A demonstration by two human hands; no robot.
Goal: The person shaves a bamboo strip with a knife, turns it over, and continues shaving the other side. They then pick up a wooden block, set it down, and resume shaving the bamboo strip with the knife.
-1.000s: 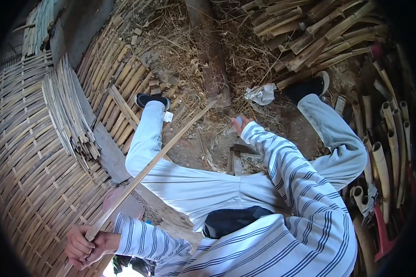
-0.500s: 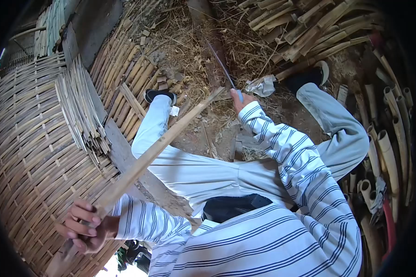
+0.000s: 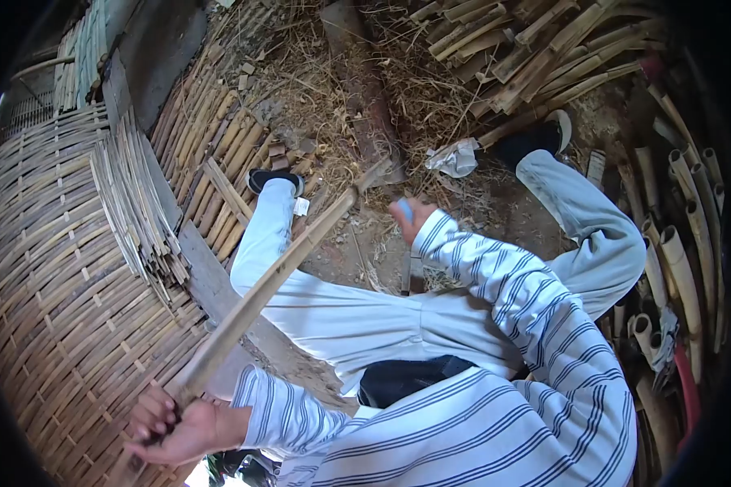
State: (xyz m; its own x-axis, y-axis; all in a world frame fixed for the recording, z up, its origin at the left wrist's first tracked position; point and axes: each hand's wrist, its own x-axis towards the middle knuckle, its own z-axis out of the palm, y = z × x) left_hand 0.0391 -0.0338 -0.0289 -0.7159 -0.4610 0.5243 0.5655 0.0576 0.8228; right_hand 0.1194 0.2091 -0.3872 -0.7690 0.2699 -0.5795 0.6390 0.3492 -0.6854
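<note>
My left hand [image 3: 179,422] is closed around the near end of a long bamboo strip [image 3: 276,272]. The strip slants up and away over my left leg, and its far tip lies near my right hand. My right hand [image 3: 414,221] grips a knife with a blue handle [image 3: 404,209], held low between my knees just right of the strip's tip. The blade is hard to make out. I sit on the ground in pale trousers and a striped shirt, legs spread, black shoes on.
A large woven bamboo mat [image 3: 57,292] curves along the left, with a bundle of thin strips [image 3: 130,203] lying on it. Split bamboo [image 3: 528,49] is piled at top right and bamboo tubes [image 3: 682,260] at right. A crumpled white rag [image 3: 455,157] lies near my right foot.
Half a second ago my right hand held the knife raised with the blade pointing up; now it is lowered beside the strip's tip. My left hand slid a little along the strip.
</note>
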